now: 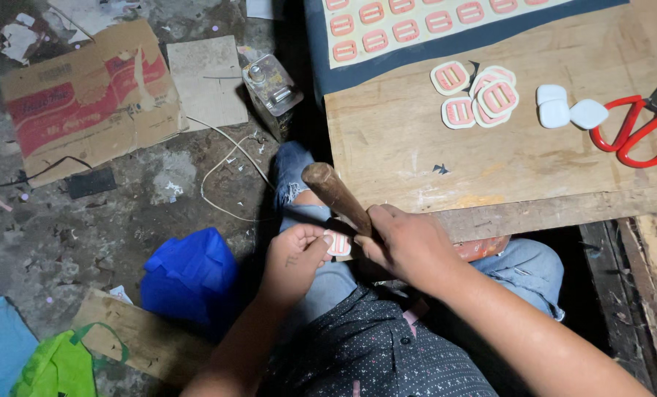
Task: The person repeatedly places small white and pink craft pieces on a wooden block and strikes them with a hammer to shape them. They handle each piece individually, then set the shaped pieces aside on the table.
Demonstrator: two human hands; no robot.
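So the little pink-and-white buckle piece (338,243) is pinched in the left hand (297,257), fingers curled tight around its edge, held low over the lap just off the near edge of the table (387,154). The right hand (406,246) is wrapped fully closed around a wooden handle (336,195) that sticks up and away toward the floor; the working end of the tool is hidden under the hand, so can't tell what it actually is. Tool and piece look like they're touching or just about.

My read: this is the working-one-piece stage, tool set against it, and it'd need the piece held steady and the tool lined up square before any force goes in.

Further out on the table there's a small pile of matching pink pieces (479,95), three plain white blanks (564,112), red-handled scissors (637,129), and a printed sheet (417,26) full of the same shapes at the far edge. Floor's got flattened cardboard (93,95), a blue bag (189,276) and a small metal can (271,87).
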